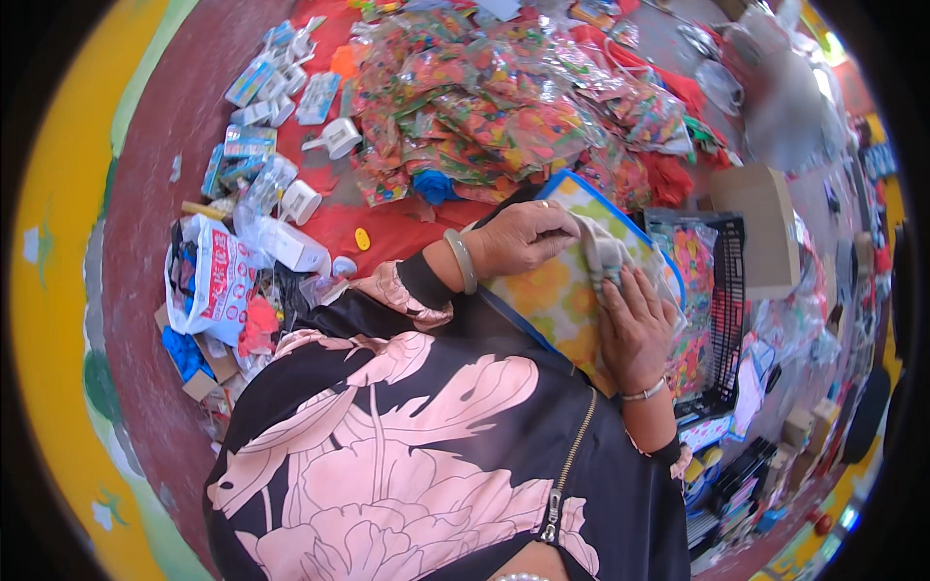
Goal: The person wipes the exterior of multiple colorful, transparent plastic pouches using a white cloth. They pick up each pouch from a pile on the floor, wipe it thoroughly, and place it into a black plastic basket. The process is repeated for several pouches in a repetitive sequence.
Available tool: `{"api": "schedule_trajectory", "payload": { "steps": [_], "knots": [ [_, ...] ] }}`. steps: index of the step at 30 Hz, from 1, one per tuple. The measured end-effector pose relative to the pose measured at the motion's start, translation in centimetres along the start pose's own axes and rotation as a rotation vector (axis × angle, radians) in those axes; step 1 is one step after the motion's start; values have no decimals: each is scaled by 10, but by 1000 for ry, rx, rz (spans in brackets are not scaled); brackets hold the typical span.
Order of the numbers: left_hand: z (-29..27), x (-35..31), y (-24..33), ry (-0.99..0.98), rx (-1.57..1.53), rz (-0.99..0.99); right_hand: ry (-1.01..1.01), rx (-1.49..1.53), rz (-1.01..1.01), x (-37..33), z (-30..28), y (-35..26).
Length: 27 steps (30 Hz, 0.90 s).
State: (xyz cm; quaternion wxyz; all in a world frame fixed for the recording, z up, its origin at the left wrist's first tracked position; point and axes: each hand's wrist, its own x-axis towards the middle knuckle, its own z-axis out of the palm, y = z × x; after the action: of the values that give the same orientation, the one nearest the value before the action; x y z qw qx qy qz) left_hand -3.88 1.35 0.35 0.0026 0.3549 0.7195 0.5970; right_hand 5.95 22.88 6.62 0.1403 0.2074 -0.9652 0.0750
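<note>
A floral board (523, 298) with a blue edge lies at my lap. On it is a small grey-white cloth (603, 248) with darker stripes; its kind is unclear. My left hand (518, 237), a pale bangle on its wrist, is beside the cloth's upper left end. Its fingers are curled and pressed together, and what they pinch, if anything, is hidden. Flat over the lower end of the cloth and the board rests my right hand (635, 324), with its fingers stretched out.
Ahead lies a large heap of clear bags (484, 107) with colourful small pieces, on a red sheet (417, 228). A black basket (728, 300) and a cardboard box (760, 228) stand to the right. A white printed bag (215, 281) and several small packages (250, 141) sit left.
</note>
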Motion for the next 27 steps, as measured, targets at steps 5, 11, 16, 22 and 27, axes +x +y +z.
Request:
{"api": "schedule_trajectory", "payload": {
  "steps": [5,11,16,22,27],
  "knots": [
    [-35,-33,-60,508,-460,-496,15,27,38,-3,7,6],
    [-75,-130,-237,875,-565,-1072,17,52,69,1,12,12],
    [-71,-192,-400,1050,-546,-1165,-18,90,87,8,13,15],
    [-73,-134,-406,870,-528,-1325,2,93,141,3,21,20],
    [-70,-99,-391,895,-327,-1550,-12,97,143,1,18,28]
  ]
}}
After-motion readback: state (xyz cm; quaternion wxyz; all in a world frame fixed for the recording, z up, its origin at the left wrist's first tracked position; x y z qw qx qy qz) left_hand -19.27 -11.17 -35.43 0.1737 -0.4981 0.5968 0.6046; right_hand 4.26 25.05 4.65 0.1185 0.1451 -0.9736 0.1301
